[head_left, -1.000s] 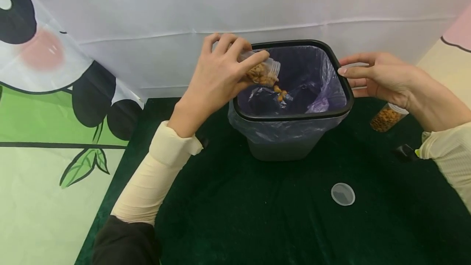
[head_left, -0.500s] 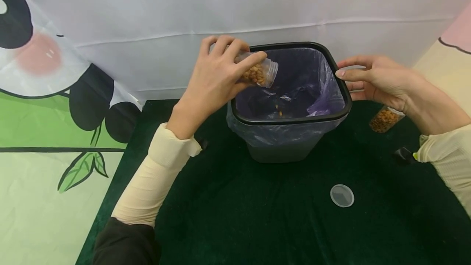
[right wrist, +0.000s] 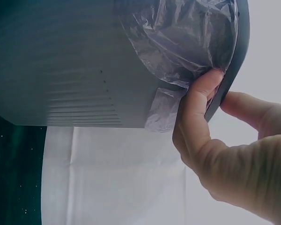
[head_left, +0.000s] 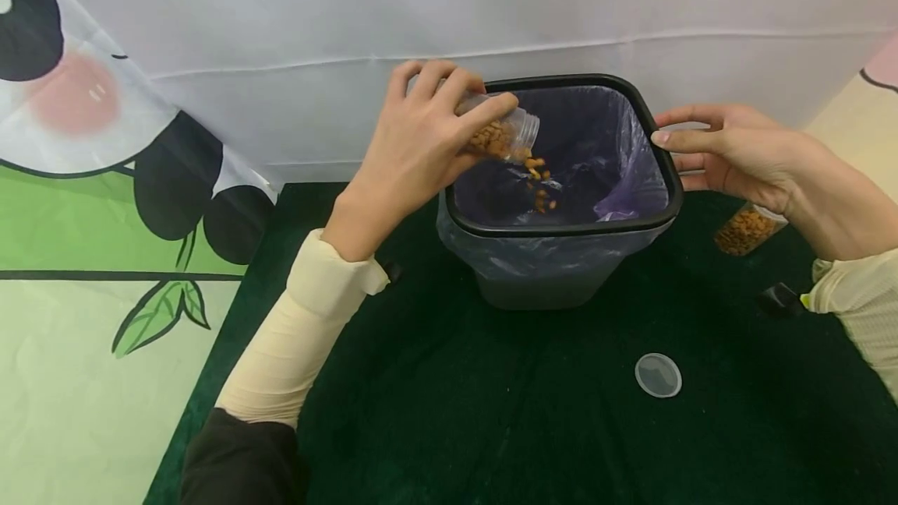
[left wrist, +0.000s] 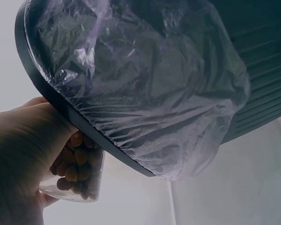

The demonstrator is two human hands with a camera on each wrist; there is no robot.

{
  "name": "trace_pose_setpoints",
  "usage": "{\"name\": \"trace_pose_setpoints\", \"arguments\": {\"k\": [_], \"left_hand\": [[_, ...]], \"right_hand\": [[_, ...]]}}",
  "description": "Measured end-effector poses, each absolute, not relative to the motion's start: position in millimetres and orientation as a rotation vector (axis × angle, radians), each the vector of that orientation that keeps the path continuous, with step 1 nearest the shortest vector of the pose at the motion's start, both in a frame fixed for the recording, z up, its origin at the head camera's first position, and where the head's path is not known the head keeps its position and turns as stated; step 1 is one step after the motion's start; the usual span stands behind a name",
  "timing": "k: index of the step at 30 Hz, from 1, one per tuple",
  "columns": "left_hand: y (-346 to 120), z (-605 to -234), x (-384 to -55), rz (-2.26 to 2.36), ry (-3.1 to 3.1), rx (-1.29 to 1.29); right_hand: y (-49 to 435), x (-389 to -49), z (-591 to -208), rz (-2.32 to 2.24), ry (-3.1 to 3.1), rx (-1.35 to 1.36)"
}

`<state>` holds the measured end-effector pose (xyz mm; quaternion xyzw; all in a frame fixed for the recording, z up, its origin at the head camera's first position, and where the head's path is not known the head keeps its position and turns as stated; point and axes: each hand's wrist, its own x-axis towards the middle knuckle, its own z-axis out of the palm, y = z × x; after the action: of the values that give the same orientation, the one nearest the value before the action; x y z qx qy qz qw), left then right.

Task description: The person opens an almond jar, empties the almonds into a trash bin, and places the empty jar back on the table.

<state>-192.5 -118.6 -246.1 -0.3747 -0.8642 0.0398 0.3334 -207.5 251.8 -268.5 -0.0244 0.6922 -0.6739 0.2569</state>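
Note:
My left hand [head_left: 428, 131] grips a clear plastic jar [head_left: 517, 135] from above, tipped on its side over the left rim of a dark trash can [head_left: 543, 291]. Small orange-brown, nut-like pieces [head_left: 540, 185] tumble from its mouth into the can. Many more pieces show through the jar wall [left wrist: 79, 171] in the left wrist view. A translucent purple bag [head_left: 620, 119] lines the can and folds down over its outside. At the right side, my right hand [head_left: 747, 150] pinches the black rim [right wrist: 232, 77], thumb on one side and curled fingers on the other.
A second jar [head_left: 745, 231] of similar pieces lies tilted under my right wrist, partly hidden by it. A round translucent lid [head_left: 658, 375] lies on the dark green cloth [head_left: 491, 411]. A white sheet [head_left: 316, 100] hangs behind the can.
Pieces were falling a second ago, thinned to a few half a second ago, and now pour out again. The jar tips a little further down. The right hand keeps its place on the rim.

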Motion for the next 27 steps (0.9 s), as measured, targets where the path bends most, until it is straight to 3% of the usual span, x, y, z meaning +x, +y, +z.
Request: {"name": "trace_pose_setpoints", "arguments": {"k": [27], "left_hand": [[-117.9,-242.9,-191.6,0.14,-2.251,-0.979]], "right_hand": [[243.8,-206.5,-268.3,-1.795,1.88,-0.063]]}}
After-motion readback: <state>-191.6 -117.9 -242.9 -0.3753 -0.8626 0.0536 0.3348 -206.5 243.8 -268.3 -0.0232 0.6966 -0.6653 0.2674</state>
